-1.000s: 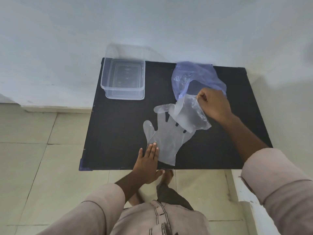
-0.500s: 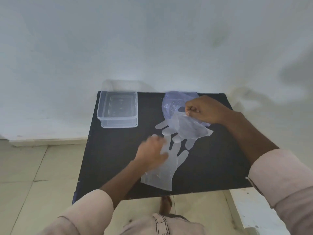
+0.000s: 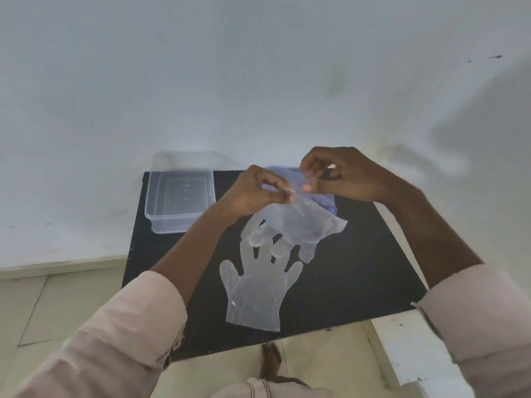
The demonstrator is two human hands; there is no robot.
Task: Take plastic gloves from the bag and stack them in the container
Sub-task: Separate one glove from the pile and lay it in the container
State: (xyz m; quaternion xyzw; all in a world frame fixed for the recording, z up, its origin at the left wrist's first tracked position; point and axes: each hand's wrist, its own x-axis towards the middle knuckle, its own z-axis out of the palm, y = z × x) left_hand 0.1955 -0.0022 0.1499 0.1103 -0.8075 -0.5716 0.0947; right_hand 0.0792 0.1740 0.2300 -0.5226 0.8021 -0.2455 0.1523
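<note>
One clear plastic glove point(image 3: 255, 294) lies flat on the black table point(image 3: 359, 268), fingers pointing away from me. Above it hangs a second clear glove point(image 3: 298, 222), fingers dangling down. My left hand point(image 3: 255, 193) pinches its cuff edge. My right hand point(image 3: 347, 176) pinches the same cuff from the other side, just right of the left hand. The bluish plastic bag point(image 3: 326, 198) lies behind the hands, mostly hidden by them. A clear rectangular container point(image 3: 179, 198) stands at the table's far left corner, with nothing seen inside.
A pale wall rises right behind the table. Tiled floor point(image 3: 57, 305) lies to the left and in front. A white ledge point(image 3: 402, 349) runs along the table's near right side. My bare foot point(image 3: 270, 360) shows below the table's front edge.
My left hand left the flat glove and rose to the second glove's cuff. My right hand lifted that glove higher. The camera tilted upward.
</note>
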